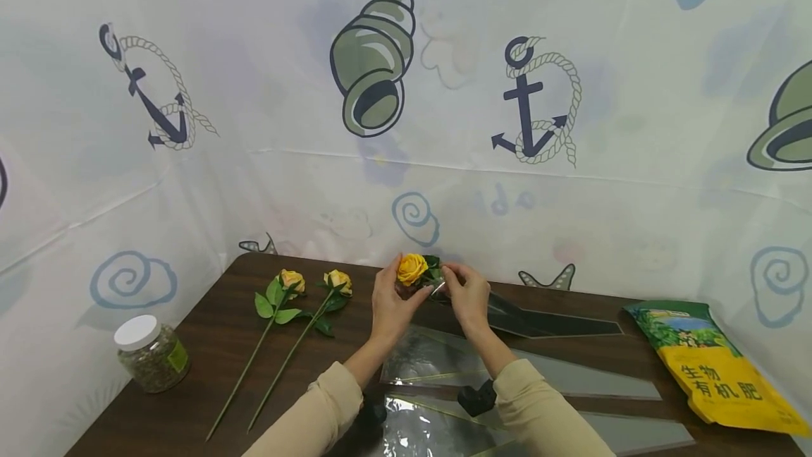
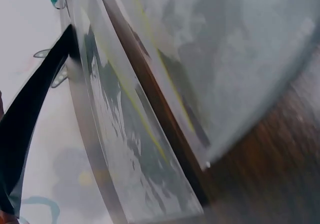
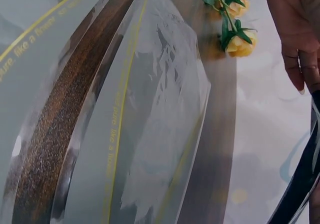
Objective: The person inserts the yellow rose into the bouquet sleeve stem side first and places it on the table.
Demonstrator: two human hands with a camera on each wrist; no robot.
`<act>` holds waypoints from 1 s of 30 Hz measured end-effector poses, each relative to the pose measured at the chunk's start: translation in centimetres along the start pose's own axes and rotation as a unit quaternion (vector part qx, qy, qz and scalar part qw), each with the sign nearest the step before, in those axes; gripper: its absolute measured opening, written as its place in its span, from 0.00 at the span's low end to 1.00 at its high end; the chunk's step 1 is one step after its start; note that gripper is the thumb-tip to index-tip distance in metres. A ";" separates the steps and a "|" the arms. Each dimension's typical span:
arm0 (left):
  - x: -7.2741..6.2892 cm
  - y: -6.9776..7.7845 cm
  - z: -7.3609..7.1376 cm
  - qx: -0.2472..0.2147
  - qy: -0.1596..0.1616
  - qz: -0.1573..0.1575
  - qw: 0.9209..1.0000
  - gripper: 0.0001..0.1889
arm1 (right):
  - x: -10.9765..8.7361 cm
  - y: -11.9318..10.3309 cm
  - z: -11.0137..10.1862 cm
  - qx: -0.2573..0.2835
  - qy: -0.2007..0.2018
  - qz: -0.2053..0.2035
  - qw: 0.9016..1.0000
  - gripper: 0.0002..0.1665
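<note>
Both hands are raised at the far side of the table around a yellow rose (image 1: pixel 411 269) with dark green leaves. It shows at the wide end of a black flower sleeve (image 1: pixel 552 319), which tapers off to the right. My left hand (image 1: pixel 392 305) holds the sleeve's rim on the left, its thumb reaching across below the bloom. On the other side, my right hand (image 1: pixel 466 296) pinches the rim between thumb and fingers. The left wrist view catches the sleeve (image 2: pixel 30 114) slanting along the left; in the right wrist view it hangs below the left hand (image 3: pixel 297 29).
Two yellow roses (image 1: pixel 279 302) with long stems lie to the left. A jar (image 1: pixel 152 358) with a white lid stands beyond them. Clear flower sleeves (image 1: pixel 590 376) lie under the forearms, with a black object (image 1: pixel 477 398) by the right wrist. A fertilizer bag (image 1: pixel 717 365) lies at right.
</note>
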State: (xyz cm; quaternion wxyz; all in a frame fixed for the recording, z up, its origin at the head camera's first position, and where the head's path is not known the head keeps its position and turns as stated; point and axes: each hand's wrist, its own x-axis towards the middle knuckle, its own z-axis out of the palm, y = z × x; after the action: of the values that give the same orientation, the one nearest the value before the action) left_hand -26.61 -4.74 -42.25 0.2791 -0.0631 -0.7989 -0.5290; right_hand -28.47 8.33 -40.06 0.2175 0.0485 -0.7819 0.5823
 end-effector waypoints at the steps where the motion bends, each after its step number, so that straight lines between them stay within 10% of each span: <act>1: 0.0 0.0 -0.1 0.004 -0.005 0.008 1.000 0.41 | 0.0 0.0 0.0 0.002 0.001 0.004 1.000 0.09; 16: 0.0 -0.5 -0.1 0.043 -0.063 0.084 0.994 0.36 | 0.0 0.1 -0.1 -0.007 -0.005 -0.004 1.000 0.09; 30: -0.4 -0.2 0.0 0.052 -0.011 0.105 0.993 0.30 | -0.2 -0.3 -0.2 0.025 -0.016 0.007 1.000 0.10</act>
State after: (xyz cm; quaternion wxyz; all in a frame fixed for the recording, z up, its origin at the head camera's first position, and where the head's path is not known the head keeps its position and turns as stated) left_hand -26.39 -4.73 -42.59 0.3265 -0.1376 -0.8177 -0.4536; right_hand -28.14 8.43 -39.82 0.1997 0.0570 -0.7710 0.6021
